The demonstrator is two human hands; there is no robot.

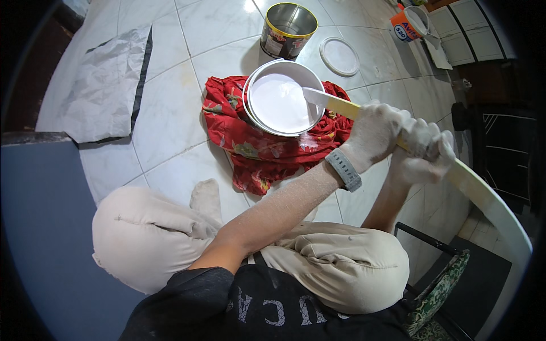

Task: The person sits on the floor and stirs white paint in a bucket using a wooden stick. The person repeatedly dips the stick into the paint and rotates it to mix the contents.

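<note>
Grip: both fists clench the long pale stick (480,193), left hand (375,128) nearer its tip, right hand (426,150) just to the right!
Sheet: crumpled white sheet (108,85) lies far left on the tiles.
Bucket: white bucket (255,118) sits mid-scene on bunched red cloth (273,150), white liquid (278,99) inside, stick's tip reaching in from the right.
Tin: open black tin (278,46) stands just beyond.
Lid: round lid (339,57) lies right of it.
Tub: orange tub (405,29), far right.

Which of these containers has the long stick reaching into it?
The white bucket on the red floral cloth; the stick reaches neither the yellow-rimmed black tin nor the orange tub.
</note>
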